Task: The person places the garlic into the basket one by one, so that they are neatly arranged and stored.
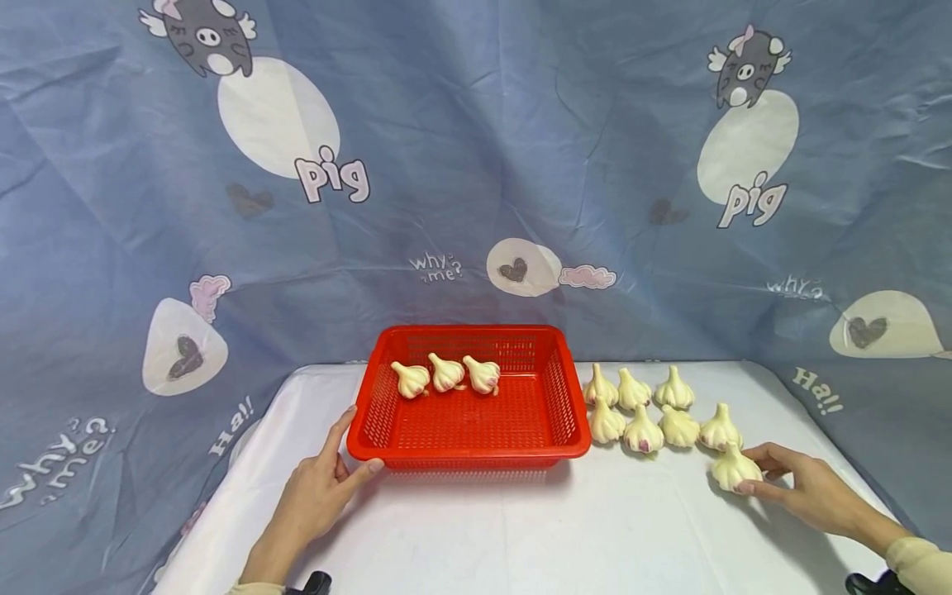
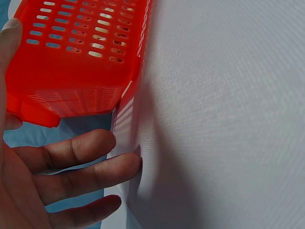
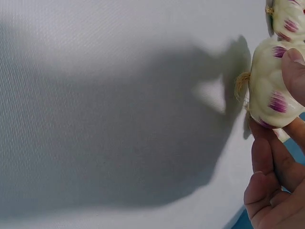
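Note:
A red plastic basket (image 1: pixel 468 453) with perforated walls stands on the white table. Three garlic bulbs (image 1: pixel 447 374) lie inside, toward its back left. At the front left corner of the basket, my left hand (image 1: pixel 316 496) rests its thumb and index finger against the rim. Its other fingers (image 2: pixel 90 179) extend loosely beside the basket in the left wrist view. Far to the right, my right hand (image 1: pixel 814 487) pinches a garlic bulb (image 1: pixel 735 468) between thumb and fingers. Purple streaks and a root tuft show on that held bulb (image 3: pixel 269 90) in the right wrist view.
Several more garlic bulbs (image 1: pixel 641 430) stand in two rows between the basket and my right hand. One bulb (image 1: pixel 720 427) is right behind the held one. A blue printed cloth (image 1: pixel 461 165) hangs behind and beside the white table (image 1: pixel 595 529).

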The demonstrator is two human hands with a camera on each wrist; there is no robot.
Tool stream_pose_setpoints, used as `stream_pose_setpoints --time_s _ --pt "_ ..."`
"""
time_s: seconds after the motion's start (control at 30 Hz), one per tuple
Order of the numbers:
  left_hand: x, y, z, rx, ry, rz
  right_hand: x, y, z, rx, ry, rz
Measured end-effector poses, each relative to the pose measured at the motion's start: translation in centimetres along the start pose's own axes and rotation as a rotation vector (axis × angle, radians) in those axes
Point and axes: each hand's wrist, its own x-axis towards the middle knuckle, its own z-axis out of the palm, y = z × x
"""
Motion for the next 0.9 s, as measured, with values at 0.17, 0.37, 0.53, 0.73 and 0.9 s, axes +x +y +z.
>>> stream_pose_setpoints --time_s 0.17,0.37,0.53,0.73,0.9 --pt "0.0 0.0 0.0 0.005 0.008 0.004 0.3 -0.1 -0.7 0.035 0.018 -0.037" --pt "0.0 0.0 0.1 0.004 0.016 0.015 1.3 -0.6 -2.1 0.066 0.066 -0.086" --pt "0.0 -0.1 0.1 0.007 0.012 0.015 2.1 -1.6 -2.8 0.061 0.07 -0.075" --pt "0.1 -0.1 0.1 0.008 0.011 0.013 3.4 -3.1 -3.1 0.054 0.075 -0.094" --pt "0.1 -0.1 0.1 0.011 0.008 0.01 4.8 -4.5 -3.2 0.045 0.076 -0.153"
